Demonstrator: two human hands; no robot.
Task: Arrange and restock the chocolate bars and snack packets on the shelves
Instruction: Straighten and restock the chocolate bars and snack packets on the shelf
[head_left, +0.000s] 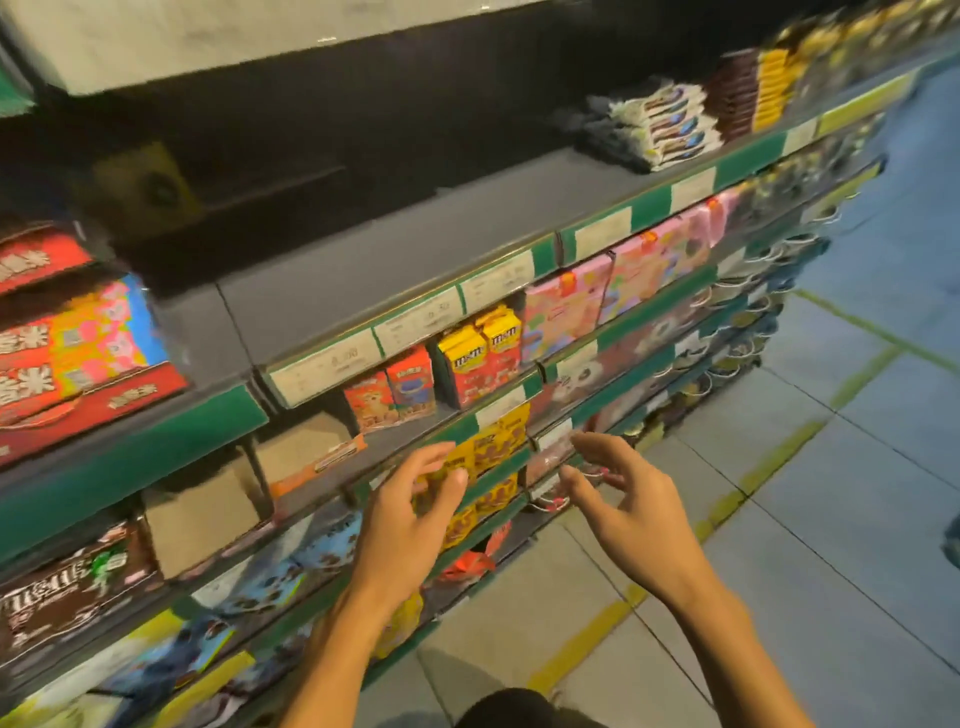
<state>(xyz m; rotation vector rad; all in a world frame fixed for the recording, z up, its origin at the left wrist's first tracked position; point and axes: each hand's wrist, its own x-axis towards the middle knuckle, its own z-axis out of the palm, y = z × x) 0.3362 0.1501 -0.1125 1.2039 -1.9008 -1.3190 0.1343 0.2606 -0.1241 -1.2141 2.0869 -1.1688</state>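
Two rows of yellow snack packets (488, 457) sit low on the shelving, behind a green shelf edge (498, 470), directly ahead of both hands. They look light and crinkly — soft film that would slip or crush if squeezed hard, so a gentle pinch at the top seam or flat across the face seems safest. The left hand (410, 514) hovers just in front of the packets, fingers (441, 457) loosely spread, holding nothing. The right hand (628, 514) is beside it, fingers gently curved and parted, also empty. Above them stand yellow M&M boxes (483, 358) and small red boxes (389, 389) — stiffer, easy to grip by the sides. Higher up, the dark upper shelf (395, 244) has a wide bare stretch for restocking. Behind the hands lies open tiled floor (810, 519), giving room to step back
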